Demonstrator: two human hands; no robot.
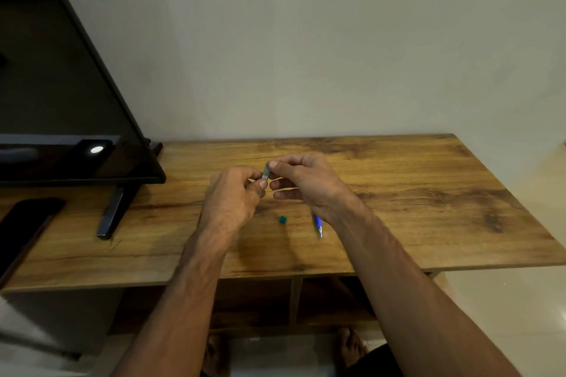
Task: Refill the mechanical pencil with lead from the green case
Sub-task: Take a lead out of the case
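Both hands [266,184] pinch slim green case [266,172]; small cap [282,219] on woodgrain table [428,193].

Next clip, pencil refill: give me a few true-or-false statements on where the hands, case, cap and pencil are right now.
1. Both the left hand and the right hand hold the small green lead case. True.
2. The blue mechanical pencil lies on the wooden table. True.
3. The small green cap sits on the case. False: it lies on the table, apart.
4. The black flat screen stands at the table's right end. False: left end.
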